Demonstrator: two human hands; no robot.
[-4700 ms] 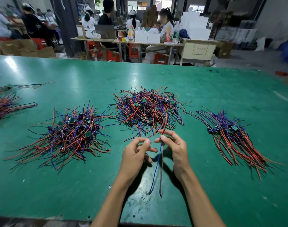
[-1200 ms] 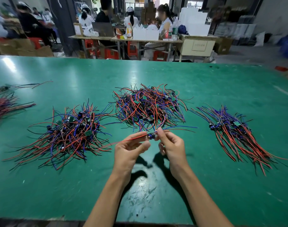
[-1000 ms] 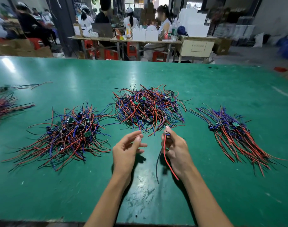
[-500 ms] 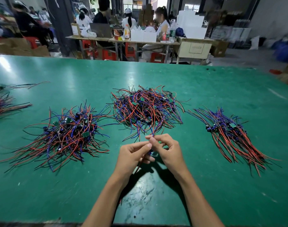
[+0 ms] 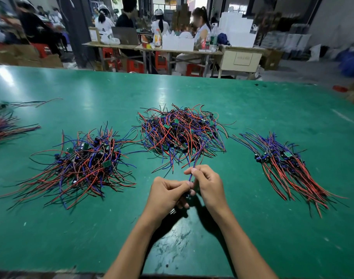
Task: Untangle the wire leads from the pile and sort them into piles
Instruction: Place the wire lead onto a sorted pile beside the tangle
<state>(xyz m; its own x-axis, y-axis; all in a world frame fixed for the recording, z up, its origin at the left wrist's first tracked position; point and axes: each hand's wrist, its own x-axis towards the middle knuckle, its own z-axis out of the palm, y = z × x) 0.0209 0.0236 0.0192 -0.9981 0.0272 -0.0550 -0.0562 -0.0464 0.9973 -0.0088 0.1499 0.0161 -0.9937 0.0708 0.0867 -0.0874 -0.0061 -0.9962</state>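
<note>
We pinch a single wire lead between the thumb and fingertips of our right hand, curled tightly round it just above the knuckles, while our left hand closes on its lower end, where a small dark part shows between the two fists; what that part is we cannot tell. The blue and red strands rise from our fingers toward the near edge of the middle tangled pile, and we judge that we hold them taut this way so the lead slides free without dragging its neighbours along. That pile sits near the centre of the table, a knot of red, blue and black wires with small green circuit boards among them. Toward the left edge lies a second tangled pile, just as unruly. Toward the right edge the sorted pile has its leads combed roughly parallel, tails fanning to the near right corner, which we take as the place for each freed lead. At the far left edge a further bundle is cut off by the frame. The surface is a green mat, scuffed in front of us. Beyond its far edge the room is a workshop: people sit at a workbench stacked with white boxes, red stools beneath.
</note>
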